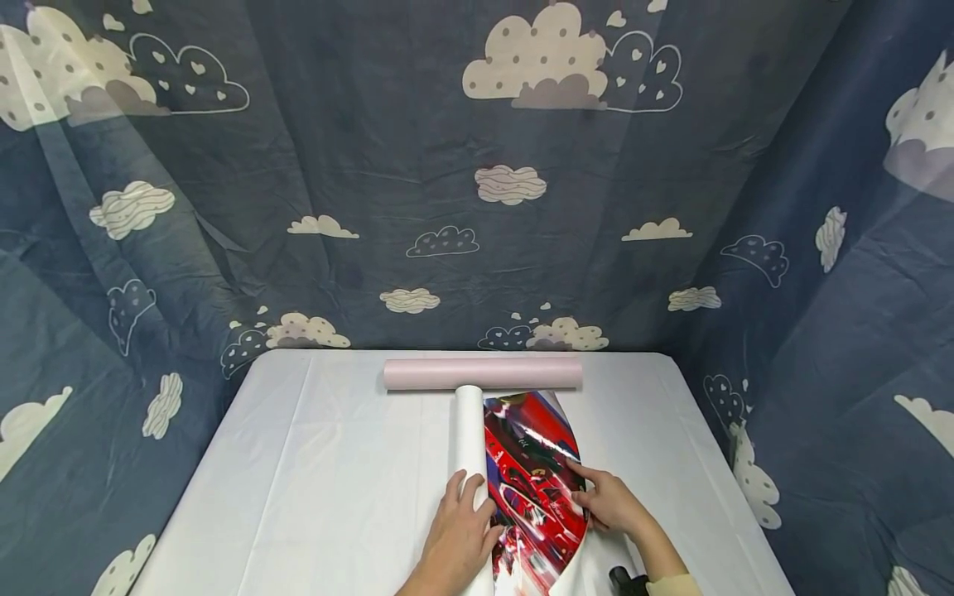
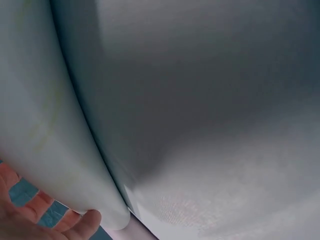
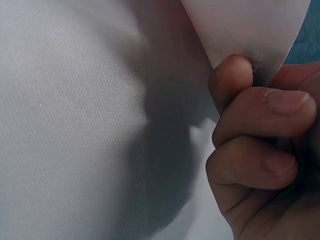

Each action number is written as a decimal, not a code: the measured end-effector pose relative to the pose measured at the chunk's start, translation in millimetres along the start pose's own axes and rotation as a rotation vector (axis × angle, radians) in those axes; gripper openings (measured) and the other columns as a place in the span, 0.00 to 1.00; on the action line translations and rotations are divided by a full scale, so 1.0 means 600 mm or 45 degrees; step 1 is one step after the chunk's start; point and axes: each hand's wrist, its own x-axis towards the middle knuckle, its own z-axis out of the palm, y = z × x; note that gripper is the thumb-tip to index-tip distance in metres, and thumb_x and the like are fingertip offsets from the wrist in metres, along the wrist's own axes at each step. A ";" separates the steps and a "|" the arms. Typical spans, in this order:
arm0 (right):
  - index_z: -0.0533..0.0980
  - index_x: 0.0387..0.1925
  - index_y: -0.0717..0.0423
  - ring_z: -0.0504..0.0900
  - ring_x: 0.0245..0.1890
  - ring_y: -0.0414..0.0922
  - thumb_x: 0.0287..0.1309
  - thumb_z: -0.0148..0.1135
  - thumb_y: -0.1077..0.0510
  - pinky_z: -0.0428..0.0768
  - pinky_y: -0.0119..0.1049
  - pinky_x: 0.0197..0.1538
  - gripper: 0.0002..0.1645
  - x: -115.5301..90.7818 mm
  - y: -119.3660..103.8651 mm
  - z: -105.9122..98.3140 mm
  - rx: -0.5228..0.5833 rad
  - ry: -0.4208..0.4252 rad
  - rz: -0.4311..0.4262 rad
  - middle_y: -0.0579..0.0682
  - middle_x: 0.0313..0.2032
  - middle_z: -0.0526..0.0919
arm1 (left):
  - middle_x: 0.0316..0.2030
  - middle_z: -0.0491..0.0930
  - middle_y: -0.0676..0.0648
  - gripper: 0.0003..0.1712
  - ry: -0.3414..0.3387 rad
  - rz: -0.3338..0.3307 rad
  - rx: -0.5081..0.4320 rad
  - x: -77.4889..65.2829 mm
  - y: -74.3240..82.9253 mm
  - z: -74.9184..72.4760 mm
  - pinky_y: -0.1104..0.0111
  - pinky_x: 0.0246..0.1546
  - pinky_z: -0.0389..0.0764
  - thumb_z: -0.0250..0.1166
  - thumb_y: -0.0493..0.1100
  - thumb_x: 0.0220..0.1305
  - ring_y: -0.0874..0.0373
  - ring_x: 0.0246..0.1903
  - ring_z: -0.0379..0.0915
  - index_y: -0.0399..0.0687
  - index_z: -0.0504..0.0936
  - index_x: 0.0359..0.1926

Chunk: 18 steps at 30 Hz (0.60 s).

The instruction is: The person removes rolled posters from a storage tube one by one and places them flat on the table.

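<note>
A glossy poster (image 1: 532,488) with a red racing-car print lies partly unrolled on the white-covered table (image 1: 335,472). Its left part is still a white roll (image 1: 469,430), standing lengthwise. My left hand (image 1: 460,530) holds this roll near its lower half, fingers bent over it and thumb at the printed side. At the poster's right edge, my right hand (image 1: 613,501) pinches the sheet, which curves up there. In the right wrist view, curled fingers (image 3: 265,112) grip a pointed corner of the poster (image 3: 245,30), its pale back showing. The left wrist view has the roll (image 2: 40,110) close up.
A pale pink roll (image 1: 483,373) lies crosswise along the table's far edge, just beyond the white roll's end. Dark blue cloud-print cloth (image 1: 417,165) hangs behind and on both sides. A black device (image 1: 628,582) is on the right wrist by a yellow sleeve (image 1: 673,586).
</note>
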 end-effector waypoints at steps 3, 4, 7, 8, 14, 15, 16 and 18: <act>0.66 0.78 0.60 0.62 0.07 0.36 0.70 0.63 0.64 0.64 0.29 0.15 0.38 -0.001 0.000 -0.001 0.005 -0.009 -0.019 0.44 0.10 0.70 | 0.63 0.75 0.42 0.13 -0.012 -0.031 0.002 -0.002 0.001 0.002 0.50 0.60 0.82 0.74 0.55 0.65 0.39 0.66 0.66 0.54 0.84 0.41; 0.66 0.78 0.60 0.62 0.07 0.36 0.70 0.63 0.64 0.63 0.29 0.15 0.37 -0.002 0.000 -0.002 0.007 -0.014 -0.024 0.44 0.10 0.71 | 0.63 0.74 0.42 0.13 -0.008 -0.036 0.009 -0.002 0.001 0.003 0.50 0.61 0.81 0.74 0.55 0.64 0.39 0.67 0.66 0.55 0.84 0.42; 0.66 0.78 0.60 0.62 0.06 0.35 0.71 0.63 0.64 0.63 0.29 0.15 0.37 -0.002 0.001 -0.003 0.006 -0.030 -0.037 0.44 0.09 0.71 | 0.67 0.72 0.40 0.13 0.020 -0.023 0.008 -0.005 -0.001 0.005 0.49 0.64 0.78 0.75 0.53 0.62 0.38 0.70 0.65 0.56 0.85 0.43; 0.65 0.78 0.60 0.62 0.06 0.35 0.71 0.62 0.64 0.63 0.29 0.15 0.37 -0.002 0.001 -0.003 0.006 -0.034 -0.040 0.44 0.09 0.71 | 0.69 0.71 0.38 0.13 0.027 -0.010 0.004 -0.006 -0.002 0.005 0.48 0.65 0.77 0.75 0.52 0.61 0.38 0.71 0.64 0.56 0.86 0.45; 0.65 0.79 0.61 0.63 0.07 0.36 0.70 0.62 0.65 0.63 0.30 0.16 0.38 -0.003 0.002 -0.002 0.016 -0.018 0.011 0.47 0.10 0.74 | 0.77 0.68 0.40 0.26 -0.005 0.085 -0.029 -0.007 -0.006 -0.001 0.45 0.69 0.76 0.71 0.44 0.65 0.41 0.77 0.64 0.57 0.84 0.65; 0.65 0.79 0.61 0.63 0.07 0.37 0.70 0.62 0.65 0.63 0.30 0.16 0.38 -0.003 0.002 -0.001 0.019 -0.014 0.022 0.47 0.10 0.75 | 0.77 0.70 0.40 0.28 -0.027 0.091 -0.027 -0.007 -0.006 -0.003 0.45 0.69 0.75 0.69 0.43 0.66 0.42 0.77 0.65 0.56 0.82 0.67; 0.65 0.79 0.60 0.63 0.07 0.37 0.70 0.63 0.65 0.63 0.30 0.16 0.38 -0.003 0.002 -0.001 0.018 -0.008 0.031 0.48 0.10 0.76 | 0.76 0.71 0.41 0.30 -0.048 0.093 -0.023 -0.007 -0.006 -0.005 0.45 0.69 0.75 0.69 0.42 0.67 0.43 0.76 0.66 0.54 0.80 0.70; 0.66 0.78 0.60 0.64 0.07 0.37 0.70 0.63 0.65 0.63 0.30 0.16 0.38 -0.003 0.001 0.000 0.013 0.001 0.045 0.48 0.11 0.75 | 0.74 0.73 0.41 0.32 -0.109 0.081 -0.013 -0.007 -0.006 -0.011 0.45 0.70 0.74 0.67 0.42 0.67 0.44 0.76 0.67 0.51 0.76 0.73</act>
